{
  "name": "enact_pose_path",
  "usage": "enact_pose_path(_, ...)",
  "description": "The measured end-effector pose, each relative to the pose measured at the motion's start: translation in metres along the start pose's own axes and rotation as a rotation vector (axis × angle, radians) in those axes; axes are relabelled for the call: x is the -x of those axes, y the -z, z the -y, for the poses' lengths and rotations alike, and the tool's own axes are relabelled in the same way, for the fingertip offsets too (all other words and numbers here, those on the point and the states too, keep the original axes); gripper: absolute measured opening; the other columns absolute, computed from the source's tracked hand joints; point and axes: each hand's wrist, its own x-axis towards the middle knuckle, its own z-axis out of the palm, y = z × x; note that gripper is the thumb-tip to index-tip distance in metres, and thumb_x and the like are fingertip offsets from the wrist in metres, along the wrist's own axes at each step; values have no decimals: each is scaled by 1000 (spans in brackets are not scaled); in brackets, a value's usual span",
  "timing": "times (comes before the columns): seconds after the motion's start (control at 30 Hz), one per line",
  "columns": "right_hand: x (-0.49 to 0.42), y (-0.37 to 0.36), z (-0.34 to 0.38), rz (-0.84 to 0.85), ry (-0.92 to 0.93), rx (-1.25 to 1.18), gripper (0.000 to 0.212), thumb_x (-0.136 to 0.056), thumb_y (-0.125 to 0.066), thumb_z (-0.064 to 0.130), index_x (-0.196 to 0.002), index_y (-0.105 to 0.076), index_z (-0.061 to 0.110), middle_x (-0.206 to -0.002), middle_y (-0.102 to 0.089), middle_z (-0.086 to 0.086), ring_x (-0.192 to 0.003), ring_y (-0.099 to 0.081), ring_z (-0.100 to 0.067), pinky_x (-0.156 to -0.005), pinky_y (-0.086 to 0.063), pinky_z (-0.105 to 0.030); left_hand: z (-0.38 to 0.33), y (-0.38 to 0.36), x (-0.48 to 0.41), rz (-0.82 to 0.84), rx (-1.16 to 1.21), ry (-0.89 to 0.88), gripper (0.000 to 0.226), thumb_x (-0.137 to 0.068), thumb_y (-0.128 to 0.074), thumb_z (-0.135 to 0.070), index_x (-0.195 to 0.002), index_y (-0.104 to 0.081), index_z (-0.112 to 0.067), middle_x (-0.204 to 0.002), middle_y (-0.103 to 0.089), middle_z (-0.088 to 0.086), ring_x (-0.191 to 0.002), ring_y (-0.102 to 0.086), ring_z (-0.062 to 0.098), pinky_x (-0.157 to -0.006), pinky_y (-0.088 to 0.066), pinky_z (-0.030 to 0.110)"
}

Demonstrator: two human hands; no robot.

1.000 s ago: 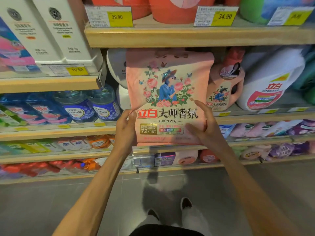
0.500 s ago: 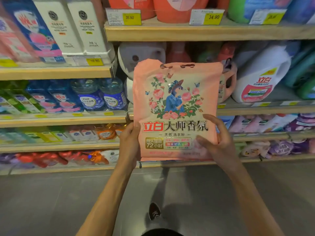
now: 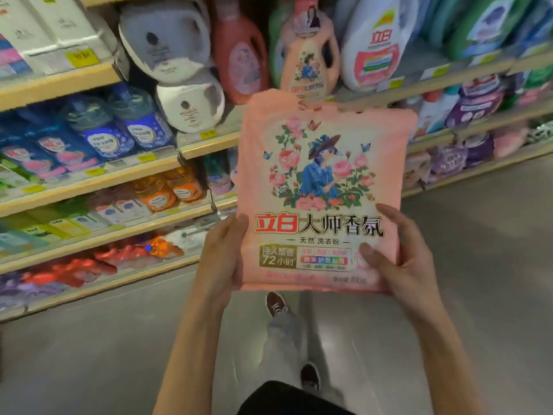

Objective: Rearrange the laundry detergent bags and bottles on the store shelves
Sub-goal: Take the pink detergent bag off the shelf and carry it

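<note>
I gripped the pink detergent bag (image 3: 323,190) by its lower edges, left hand (image 3: 223,259) and right hand (image 3: 401,259) both curled around it, keeping its floppy body upright off the shelves (image 3: 209,143).

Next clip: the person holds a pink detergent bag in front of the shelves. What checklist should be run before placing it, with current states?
1. Left hand grips the pink bag at its lower left edge: ok.
2. Right hand grips its lower right corner: ok.
3. Bag upright, label toward the camera: ok.
4. Bag held off the shelf: ok.
5. Free slot beside the matching pink bottle: cannot tell, the bag hides it.
</note>
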Motion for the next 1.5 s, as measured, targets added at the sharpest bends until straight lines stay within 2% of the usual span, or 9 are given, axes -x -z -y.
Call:
enact_pose_path(0.13,34,39,1,-84,-3,-12,60,-83,-69,-8,-134,-52,18,-124,-68,-5,-109,-68,-19,-79,-59,-29,17,-30,18,120,-16,3,19,-104,-51,-22,-107,-69,-16,-91,-80,3,-71,-76,15,-49,-57,25)
enact_pose_path(0.27,58,75,11,-190,3,-28,59,-84,-67,-12,-134,-52,15,-120,-70,3,-107,-69,-12,-77,-58,-24,32,-62,27,231,-101,-49,19,-102,-53,-20,-113,-69,-19,-100,-79,0,-80,-76,12,-57,-59,24)
enact_pose_path(0.53,66,139,21,-274,-15,-52,58,-85,-68,-7,-133,-54,23,-125,-68,1,-107,-70,-17,-75,-61,-35,47,-130,31,318,-199,-176,20,-105,-49,-22,-116,-65,-27,-108,-78,-3,-94,-75,18,-76,-61,30)
enact_pose_path(0.7,32,192,22,-279,-2,-65,58,-85,-69,-7,-133,-54,22,-125,-68,0,-109,-69,-18,-76,-60,-30,45,-191,15,335,-192,-201,23,-105,-50,-22,-122,-64,-27,-106,-78,-11,-90,-75,10,-67,-59,21)
enact_pose_path(0.87,-4,269,36,-314,9,-54,58,-84,-69,-5,-133,-54,22,-127,-67,0,-111,-68,-19,-78,-59,-33,44,-278,-4,381,-153,-167,19,-103,-53,-25,-112,-68,-32,-109,-77,-9,-92,-75,12,-68,-60,26)
enact_pose_path(1.1,-32,386,64,-418,16,-41,58,-85,-68,-7,-134,-54,22,-128,-67,1,-112,-68,-18,-78,-60,-32,47,-418,-11,478,-144,-184,24,-103,-53,-19,-122,-65,-28,-109,-77,-8,-91,-75,10,-68,-61,24)
enact_pose_path(1.23,-38,451,68,-521,11,-68,58,-85,-69,-5,-132,-56,26,-128,-68,-2,-114,-68,-23,-86,-59,-43,49,-498,-9,550,-159,-157,29,-103,-53,-20,-130,-62,-21,-110,-77,-4,-87,-75,9,-61,-58,20)
enact_pose_path(1.33,-44,501,69,-588,-3,-84,59,-84,-70,-5,-130,-58,29,-125,-69,-4,-112,-68,-26,-88,-57,-48,52,-556,-6,618,-197,-164,24,-105,-49,-16,-122,-64,-22,-104,-78,-7,-83,-75,6,-62,-57,18)
enact_pose_path(1.5,-59,592,74,-628,20,-141,58,-85,-66,-10,-133,-56,20,-118,-72,-2,-105,-71,-22,-74,-60,-31,64,-657,0,661,-247,-227,23,-105,-48,-17,-114,-66,-29,-107,-78,-6,-89,-75,10,-70,-60,22)
